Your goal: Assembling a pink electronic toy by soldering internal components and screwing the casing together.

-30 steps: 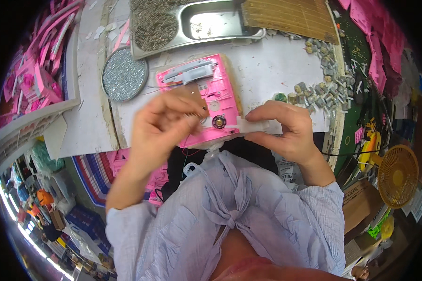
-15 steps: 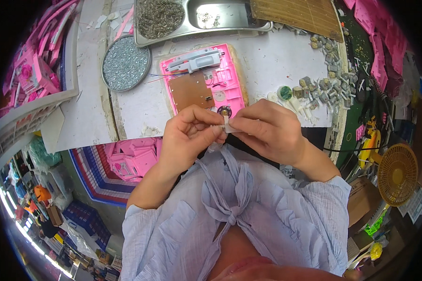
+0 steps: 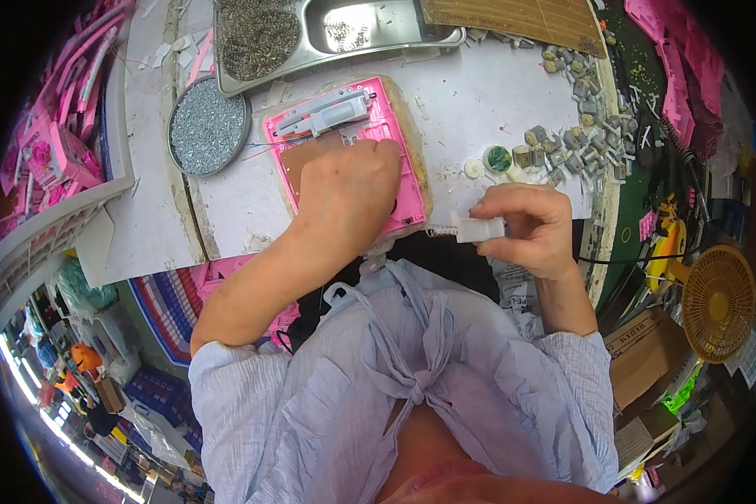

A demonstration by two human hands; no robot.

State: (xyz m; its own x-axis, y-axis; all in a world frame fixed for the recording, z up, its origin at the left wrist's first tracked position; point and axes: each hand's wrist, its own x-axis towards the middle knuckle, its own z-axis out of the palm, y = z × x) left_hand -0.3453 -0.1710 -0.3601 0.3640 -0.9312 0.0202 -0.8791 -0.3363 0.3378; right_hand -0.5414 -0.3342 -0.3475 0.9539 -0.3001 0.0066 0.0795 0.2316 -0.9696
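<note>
My right hand (image 3: 531, 231) pinches a small white plastic piece (image 3: 479, 229) between thumb and fingers, just off the table's near edge. A thin coil spring (image 3: 442, 231) sticks out of the piece's left end. My left hand (image 3: 347, 189) is curled over a pink plastic housing (image 3: 408, 191), fingers bent down; whatever they grip or touch is hidden beneath the hand. Inside the housing are a grey plastic mechanism (image 3: 332, 116) along the top and a brown circuit board (image 3: 297, 161), partly covered by my left hand. Thin coloured wires trail out at the left.
A round tray of small silvery parts (image 3: 208, 126) stands left of the housing. Beyond is a metal tray (image 3: 378, 46) holding small springs. Several little motors (image 3: 584, 139) lie at right beside a green-topped roll (image 3: 497, 158). Pink parts fill a crate (image 3: 67, 197) at far left.
My hands were together at the housing's near edge and have parted. My left hand has moved up over the housing; my right has gone right with the white piece, whose spring now shows.
</note>
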